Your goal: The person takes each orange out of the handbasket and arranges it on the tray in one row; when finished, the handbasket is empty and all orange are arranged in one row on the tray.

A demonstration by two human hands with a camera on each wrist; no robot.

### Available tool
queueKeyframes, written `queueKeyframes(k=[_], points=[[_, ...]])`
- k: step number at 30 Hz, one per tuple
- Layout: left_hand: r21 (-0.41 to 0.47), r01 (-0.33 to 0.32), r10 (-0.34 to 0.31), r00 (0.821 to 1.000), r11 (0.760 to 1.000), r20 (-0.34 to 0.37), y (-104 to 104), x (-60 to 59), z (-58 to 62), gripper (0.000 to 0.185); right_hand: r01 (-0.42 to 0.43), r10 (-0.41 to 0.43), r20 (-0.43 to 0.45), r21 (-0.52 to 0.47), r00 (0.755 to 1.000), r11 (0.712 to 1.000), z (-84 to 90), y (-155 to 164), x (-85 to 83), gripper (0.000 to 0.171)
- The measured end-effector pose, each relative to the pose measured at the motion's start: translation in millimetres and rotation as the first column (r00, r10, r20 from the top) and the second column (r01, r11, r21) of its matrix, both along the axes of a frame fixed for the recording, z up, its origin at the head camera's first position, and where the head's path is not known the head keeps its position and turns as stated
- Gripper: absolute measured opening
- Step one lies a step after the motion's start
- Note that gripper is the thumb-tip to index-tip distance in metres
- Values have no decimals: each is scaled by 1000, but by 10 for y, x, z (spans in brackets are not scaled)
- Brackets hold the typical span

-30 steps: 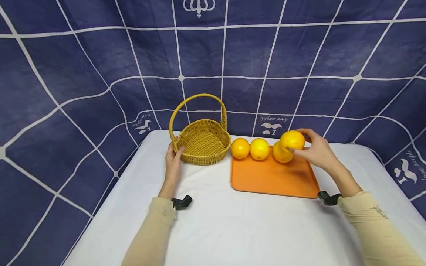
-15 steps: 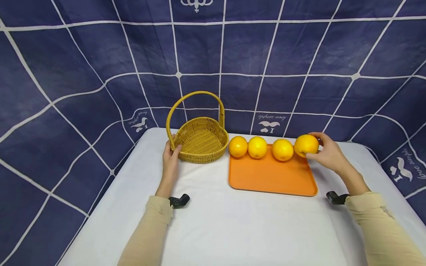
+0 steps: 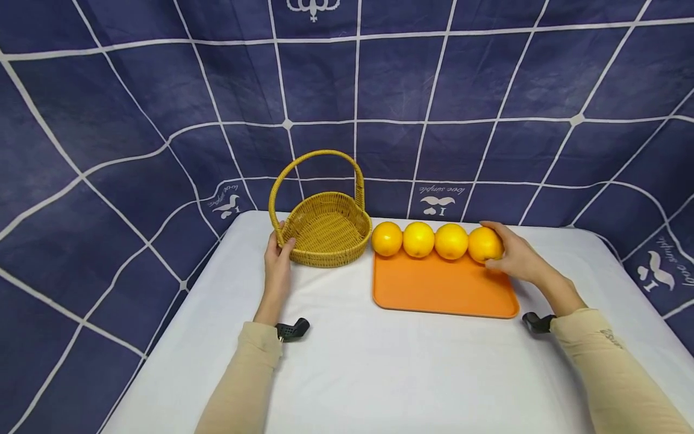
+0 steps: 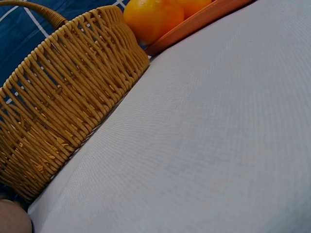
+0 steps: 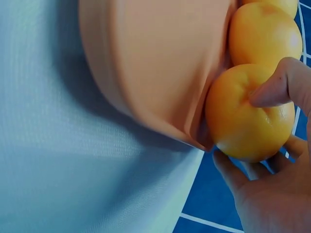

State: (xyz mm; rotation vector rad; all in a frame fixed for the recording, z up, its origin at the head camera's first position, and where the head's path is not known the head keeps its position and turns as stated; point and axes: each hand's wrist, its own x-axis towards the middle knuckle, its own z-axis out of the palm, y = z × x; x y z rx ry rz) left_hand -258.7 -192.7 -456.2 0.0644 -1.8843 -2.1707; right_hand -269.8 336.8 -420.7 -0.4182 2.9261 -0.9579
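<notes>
White table (image 3: pixel 379 361), one basket (image 3: pixel 325 232), one tray (image 3: pixel 441 289), four oranges (image 3: pixel 435 240)

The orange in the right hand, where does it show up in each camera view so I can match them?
Head: orange at the right end of the row, far edge of the tray, gripped by the right hand.
Left wrist: not in it.
Right wrist: orange right of centre, fingers round it.
Shared landmark: the tray.

Bright even light; soft shadows; edges warped
</notes>
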Motion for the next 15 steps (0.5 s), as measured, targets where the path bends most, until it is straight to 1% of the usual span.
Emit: queueKeyframes(k=[3, 6, 10, 15], points=[[-7, 2, -2, 1000, 1000, 3, 0, 5, 1, 57, 5, -5, -9, -2, 1000, 1000, 20, -12, 24, 97], [-11, 9, -9, 1000, 1000, 6, 1, 7, -1, 59, 23, -23, -42, 4, 999, 1000, 39, -29, 67, 95], [-11, 13, -13, 1000, 1000, 4, 1, 8, 3, 59, 37, -37, -118, -3, 992, 999, 74, -43, 152, 92], [-8, 10, -9, 1000, 1000, 13, -19, 16, 23, 58, 24, -30, -217, -31, 976, 999, 126, -34, 297, 93]])
